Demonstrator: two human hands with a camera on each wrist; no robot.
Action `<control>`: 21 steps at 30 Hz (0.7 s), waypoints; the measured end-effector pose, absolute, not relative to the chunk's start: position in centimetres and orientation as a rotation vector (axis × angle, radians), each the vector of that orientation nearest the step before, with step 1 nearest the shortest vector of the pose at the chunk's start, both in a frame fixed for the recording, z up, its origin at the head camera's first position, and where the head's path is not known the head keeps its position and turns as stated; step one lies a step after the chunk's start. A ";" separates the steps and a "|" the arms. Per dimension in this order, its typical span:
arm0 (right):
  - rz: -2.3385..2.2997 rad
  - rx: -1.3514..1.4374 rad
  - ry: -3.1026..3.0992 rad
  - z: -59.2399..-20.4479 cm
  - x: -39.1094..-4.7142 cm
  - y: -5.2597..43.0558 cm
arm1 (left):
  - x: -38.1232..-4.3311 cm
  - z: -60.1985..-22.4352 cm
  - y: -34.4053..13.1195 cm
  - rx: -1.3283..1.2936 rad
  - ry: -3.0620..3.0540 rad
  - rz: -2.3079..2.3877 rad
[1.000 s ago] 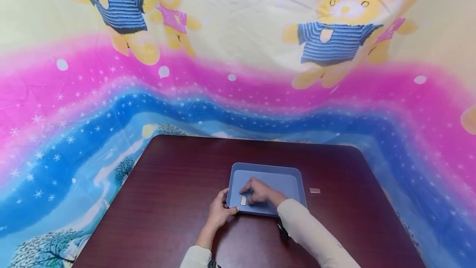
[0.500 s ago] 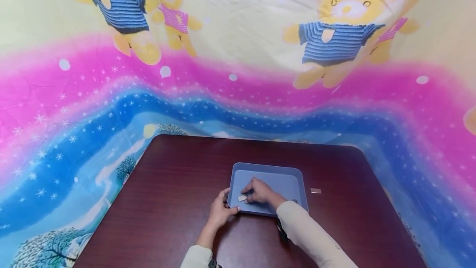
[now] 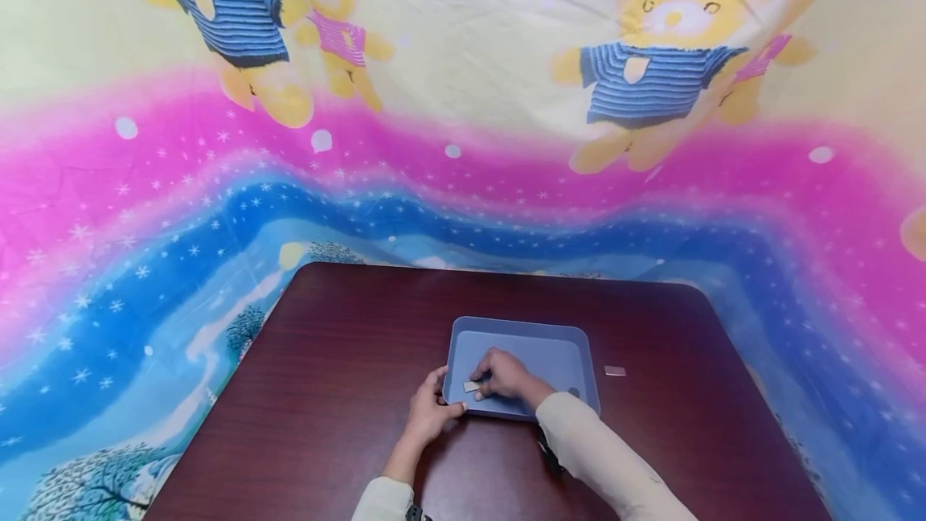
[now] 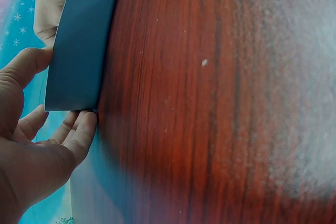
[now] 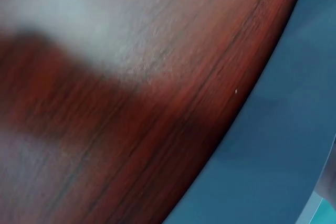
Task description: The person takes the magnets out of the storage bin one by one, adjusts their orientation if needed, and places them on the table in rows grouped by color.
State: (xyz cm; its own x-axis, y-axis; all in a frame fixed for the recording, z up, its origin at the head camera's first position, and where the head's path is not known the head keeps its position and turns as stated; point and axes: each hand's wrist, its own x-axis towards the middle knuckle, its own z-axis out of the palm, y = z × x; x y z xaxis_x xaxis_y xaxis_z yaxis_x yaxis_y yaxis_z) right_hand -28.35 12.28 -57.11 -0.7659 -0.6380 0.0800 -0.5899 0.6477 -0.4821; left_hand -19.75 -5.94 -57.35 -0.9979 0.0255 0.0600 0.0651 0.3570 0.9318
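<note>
A shallow blue-grey tray (image 3: 535,348) sits on the table. My left hand (image 3: 427,412) grips its near left corner, thumb at the near rim and fingers along the left side. The left wrist view shows the fingertips (image 4: 84,127) against the outer corner of the tray wall (image 4: 79,51). Inside the tray my right hand (image 3: 502,375) pinches a small, flat, pale rectangular piece (image 3: 471,386) near the left end. Its right part is hidden by the fingers. The right wrist view catches mainly the tray's outer wall (image 5: 268,129), with the right hand mostly out of sight.
A similar small flat rectangular piece (image 3: 615,371) lies on the dark red-brown table (image 3: 362,328), right of the tray. A small dark round spot (image 3: 574,391) shows in the tray's near right corner. A printed cloth (image 3: 463,103) hangs behind the table.
The pale piece, standing lengthwise to the near side at first, has turned crosswise in my right hand's fingers. The right hand has shifted slightly; the left hand keeps its hold on the tray.
</note>
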 end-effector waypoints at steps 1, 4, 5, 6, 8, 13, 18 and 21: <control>-0.749 -1.039 2.770 -57.1 -28.3 12.2 | -19.7 -57.4 -6.0 -0.085 -2.556 -1.767; -0.741 -1.047 2.780 -57.1 -28.0 12.1 | -19.7 -57.4 -6.0 -0.079 -2.558 -1.776; -0.733 -1.038 2.786 -57.2 -28.0 12.1 | -19.7 -57.3 -6.0 -0.077 -2.563 -1.772; -0.730 -1.026 2.789 -57.2 -27.9 12.1 | -19.7 -57.3 -6.0 -0.079 -2.567 -1.766; -0.720 -1.021 2.795 -57.1 -27.8 12.1 | -19.8 -57.2 -6.0 -0.078 -2.572 -1.752; -0.704 -1.018 2.807 -56.9 -27.6 12.1 | -19.8 -57.3 -6.0 -0.067 -2.578 -1.731; -0.790 -0.941 2.763 -56.8 -27.4 12.0 | -19.7 -57.4 -5.9 -0.062 -2.578 -1.760; -0.885 -0.917 2.694 -56.6 -27.5 12.0 | -19.7 -57.3 -6.0 -0.069 -2.568 -1.767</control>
